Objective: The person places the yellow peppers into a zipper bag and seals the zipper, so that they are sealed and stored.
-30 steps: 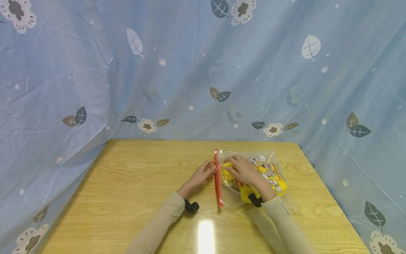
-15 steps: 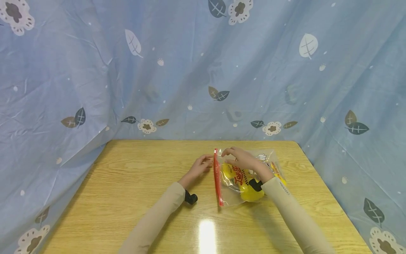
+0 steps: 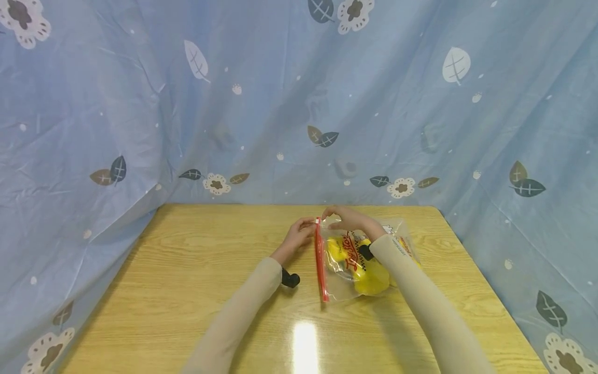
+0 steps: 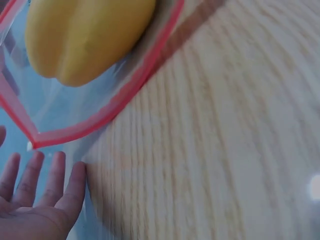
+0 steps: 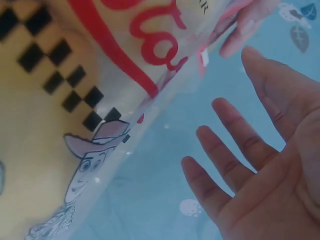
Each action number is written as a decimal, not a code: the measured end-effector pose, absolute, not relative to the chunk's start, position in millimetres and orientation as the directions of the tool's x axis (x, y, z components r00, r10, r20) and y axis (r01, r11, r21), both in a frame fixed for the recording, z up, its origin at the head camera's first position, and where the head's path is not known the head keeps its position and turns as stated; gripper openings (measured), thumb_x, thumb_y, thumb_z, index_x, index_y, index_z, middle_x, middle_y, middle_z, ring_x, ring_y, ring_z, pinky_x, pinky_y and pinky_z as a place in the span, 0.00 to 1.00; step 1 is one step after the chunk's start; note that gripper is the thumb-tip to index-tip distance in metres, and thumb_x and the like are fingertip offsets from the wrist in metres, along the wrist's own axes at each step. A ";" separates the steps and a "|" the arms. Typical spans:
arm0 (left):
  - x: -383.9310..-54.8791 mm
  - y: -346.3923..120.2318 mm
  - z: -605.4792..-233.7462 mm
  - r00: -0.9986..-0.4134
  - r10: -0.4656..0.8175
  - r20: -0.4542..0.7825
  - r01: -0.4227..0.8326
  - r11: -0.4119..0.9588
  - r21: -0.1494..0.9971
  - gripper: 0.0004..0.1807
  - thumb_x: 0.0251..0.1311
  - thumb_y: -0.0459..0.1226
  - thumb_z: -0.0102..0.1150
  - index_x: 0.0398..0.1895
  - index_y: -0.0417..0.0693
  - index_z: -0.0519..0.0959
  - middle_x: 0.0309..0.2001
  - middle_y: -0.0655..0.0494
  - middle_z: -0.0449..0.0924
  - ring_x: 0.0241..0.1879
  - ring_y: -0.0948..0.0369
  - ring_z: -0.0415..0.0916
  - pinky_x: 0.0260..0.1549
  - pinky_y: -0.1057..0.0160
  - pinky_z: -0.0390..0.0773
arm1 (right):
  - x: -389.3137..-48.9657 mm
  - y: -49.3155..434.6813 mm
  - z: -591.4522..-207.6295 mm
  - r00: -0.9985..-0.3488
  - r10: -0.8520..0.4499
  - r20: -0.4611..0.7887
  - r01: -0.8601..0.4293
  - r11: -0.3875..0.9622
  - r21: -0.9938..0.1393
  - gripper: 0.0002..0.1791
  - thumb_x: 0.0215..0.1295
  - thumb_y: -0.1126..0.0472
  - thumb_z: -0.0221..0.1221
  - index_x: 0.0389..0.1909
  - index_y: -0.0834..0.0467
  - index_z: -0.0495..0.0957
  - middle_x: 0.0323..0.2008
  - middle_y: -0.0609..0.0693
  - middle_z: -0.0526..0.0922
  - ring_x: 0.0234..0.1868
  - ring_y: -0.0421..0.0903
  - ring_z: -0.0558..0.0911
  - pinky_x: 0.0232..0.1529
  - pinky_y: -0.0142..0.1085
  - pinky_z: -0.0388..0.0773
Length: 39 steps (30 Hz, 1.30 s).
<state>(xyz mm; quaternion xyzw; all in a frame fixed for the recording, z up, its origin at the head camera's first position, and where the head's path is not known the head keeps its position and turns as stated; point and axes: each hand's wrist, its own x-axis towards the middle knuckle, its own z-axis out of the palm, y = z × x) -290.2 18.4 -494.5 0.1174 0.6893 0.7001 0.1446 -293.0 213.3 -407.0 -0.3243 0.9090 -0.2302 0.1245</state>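
A clear plastic zip bag [image 3: 340, 292] with printed cartoon figures and red lettering lies on the table, its red zip edge [image 3: 321, 267] facing left. Smooth yellow lobed things [image 3: 372, 279] fill it; the left wrist view looks through the gaping red mouth at one yellow piece [image 4: 90, 37]. Beside the far end of that edge is my left hand [image 3: 299, 235], fingers extended near the red corner [image 4: 36, 142]. Over the bag's far left corner hovers my right hand [image 3: 348, 218], fingers spread and gently bent. In the right wrist view nothing lies between its fingers [image 5: 202, 187].
The wooden table [image 3: 210, 249] carries the bag on its right half. A blue curtain [image 3: 261, 104] with leaf and flower prints hangs behind and on both sides. A bright light reflection [image 3: 304, 343] shows near the front.
My right hand has lifted off the yellow things and moved to the bag's far left corner. My left hand has slid farther back along the red edge.
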 end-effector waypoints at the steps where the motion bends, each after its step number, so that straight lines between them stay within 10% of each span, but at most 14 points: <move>1: -293.4 19.4 -497.7 -0.936 0.349 -0.037 -0.047 -0.020 0.999 0.24 0.66 0.34 0.50 0.63 0.33 0.63 0.57 0.35 0.69 0.53 0.41 0.71 0.53 0.44 0.71 | -295.1 212.4 -406.8 -0.760 -0.645 -0.082 -0.527 0.684 -0.504 0.16 0.64 0.67 0.55 0.52 0.67 0.71 0.53 0.64 0.73 0.58 0.62 0.69 0.59 0.55 0.65; 29: -310.9 41.9 -515.7 -0.978 0.208 0.004 -0.005 -0.044 0.999 0.19 0.55 0.34 0.63 0.50 0.39 0.74 0.46 0.45 0.77 0.45 0.59 0.74 0.45 0.58 0.79 | -325.5 201.7 -430.7 -0.812 -0.563 -0.157 -0.356 0.689 -0.631 0.07 0.62 0.70 0.55 0.41 0.65 0.75 0.46 0.60 0.78 0.53 0.59 0.74 0.57 0.50 0.70; 39: -301.1 38.2 -496.6 -0.970 0.242 0.019 -0.007 -0.106 0.994 0.14 0.53 0.28 0.62 0.43 0.32 0.74 0.35 0.50 0.79 0.34 0.64 0.74 0.42 0.53 0.81 | -328.5 206.1 -430.3 -0.772 -0.623 -0.126 -0.385 0.616 -0.687 0.04 0.63 0.70 0.56 0.36 0.66 0.76 0.33 0.59 0.79 0.31 0.45 0.74 0.38 0.36 0.73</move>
